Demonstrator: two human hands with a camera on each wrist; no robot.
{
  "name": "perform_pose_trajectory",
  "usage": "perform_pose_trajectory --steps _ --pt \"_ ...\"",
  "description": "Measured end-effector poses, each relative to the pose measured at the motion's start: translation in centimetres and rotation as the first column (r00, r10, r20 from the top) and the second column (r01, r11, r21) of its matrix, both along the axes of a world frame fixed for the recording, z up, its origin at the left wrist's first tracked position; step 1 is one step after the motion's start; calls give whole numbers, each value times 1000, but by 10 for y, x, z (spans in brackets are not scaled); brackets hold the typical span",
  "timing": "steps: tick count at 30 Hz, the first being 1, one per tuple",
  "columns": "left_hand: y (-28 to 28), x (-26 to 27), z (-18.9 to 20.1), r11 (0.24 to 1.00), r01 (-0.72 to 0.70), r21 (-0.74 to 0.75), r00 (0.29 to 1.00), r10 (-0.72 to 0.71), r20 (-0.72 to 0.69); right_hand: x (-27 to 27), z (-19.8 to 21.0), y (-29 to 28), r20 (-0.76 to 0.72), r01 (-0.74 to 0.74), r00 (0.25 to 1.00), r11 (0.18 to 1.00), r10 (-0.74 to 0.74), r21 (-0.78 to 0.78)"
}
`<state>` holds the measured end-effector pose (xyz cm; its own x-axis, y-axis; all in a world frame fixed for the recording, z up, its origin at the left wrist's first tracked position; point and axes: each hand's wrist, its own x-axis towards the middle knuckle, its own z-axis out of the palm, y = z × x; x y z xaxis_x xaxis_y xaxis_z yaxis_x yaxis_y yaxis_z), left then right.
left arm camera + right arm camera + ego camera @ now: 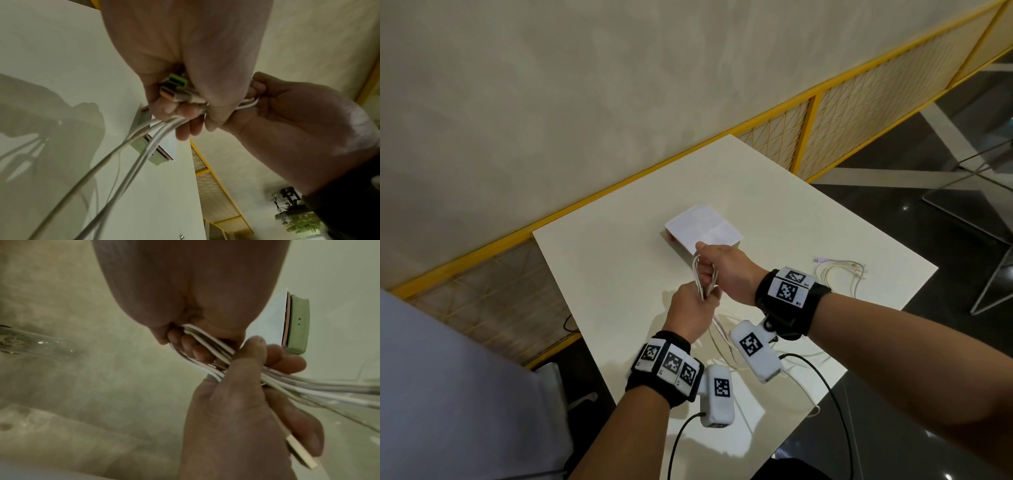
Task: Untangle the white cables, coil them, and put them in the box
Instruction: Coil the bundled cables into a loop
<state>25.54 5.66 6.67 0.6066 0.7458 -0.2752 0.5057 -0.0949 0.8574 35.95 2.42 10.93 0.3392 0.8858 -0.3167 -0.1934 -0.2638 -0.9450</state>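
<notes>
Gripping one bundle of white cables [700, 279] between them, both hands hover above the table [619, 260], just in front of the box [702, 228]. The right hand [726, 270], nearer the box, curls its fingers [197, 352] round the looped strands. The left hand [690, 310] clamps the same bundle below, thumb [244, 356] pressed over it, with plugs [174, 91] sticking out of its fist. Loose ends trail down toward the table's near edge. A second cable [840, 272] lies on the table right of the box.
</notes>
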Motion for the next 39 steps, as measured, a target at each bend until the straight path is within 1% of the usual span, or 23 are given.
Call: perform_pose_trajectory --steps 3,5,8,11,13,15,17,21,24,26,28,29,31,32,33,34,35,36,38,39 --pt "1 -1 -2 1000 21 20 999 -20 -51 1 0 -3 211 -46 976 998 54 -44" --pt "0 -1 1 993 73 97 991 -61 -117 4 2 -5 319 -50 945 996 70 -73" --pt "-2 -2 7 972 137 190 976 -100 -193 8 4 -7 357 -65 929 993 95 -96" --pt "-5 -3 11 956 188 227 965 -136 -226 12 0 -6 315 -81 942 990 115 -119" --pt "-4 -4 7 966 174 192 973 -139 -182 14 -3 -5 279 -91 952 987 125 -130" --pt "-2 -6 4 990 114 78 991 -108 -78 16 -6 -2 261 -100 957 987 130 -126" --pt "-2 -7 1 997 60 -41 998 -59 36 16 -7 1 256 -109 958 988 133 -106" --pt "0 -10 2 975 11 -220 972 41 233 19 -12 5 264 -125 955 990 137 -61" --pt "1 -8 -1 933 -15 -359 940 136 314 20 -18 2 277 -154 948 987 158 -37" --pt "0 -8 -5 909 -53 -413 921 204 333 19 -20 -3 269 -166 949 986 167 -27" --pt "-1 -7 -8 897 -107 -430 907 265 327 18 -29 -11 182 -200 961 977 210 -69" --pt "-2 -7 -8 891 -129 -435 898 291 329 17 -39 -18 123 -255 957 963 264 -84" --pt "-2 -6 -7 884 -164 -438 879 332 341 13 -57 -31 6 -421 905 898 425 -125" --pt "-3 -6 -7 879 -168 -445 869 346 354 8 -63 -38 -8 -501 862 850 507 -163" --pt "-4 -6 -5 876 -163 -454 861 351 368 2 -67 -43 29 -565 812 797 583 -214" --pt "-5 -6 -4 873 -150 -464 856 349 380 -2 -69 -46 89 -595 767 756 636 -275" --pt "-7 -6 -2 871 -140 -471 857 345 384 -5 -68 -48 149 -594 736 736 660 -326" --pt "-7 -6 -2 872 -137 -471 859 341 381 -7 -69 -49 174 -583 728 733 663 -352" --pt "-5 -6 -3 888 -158 -432 863 336 377 -9 -70 -53 158 -579 736 733 659 -358" --pt "-4 -7 -4 895 -171 -412 861 339 380 -8 -71 -55 138 -592 727 715 673 -372"
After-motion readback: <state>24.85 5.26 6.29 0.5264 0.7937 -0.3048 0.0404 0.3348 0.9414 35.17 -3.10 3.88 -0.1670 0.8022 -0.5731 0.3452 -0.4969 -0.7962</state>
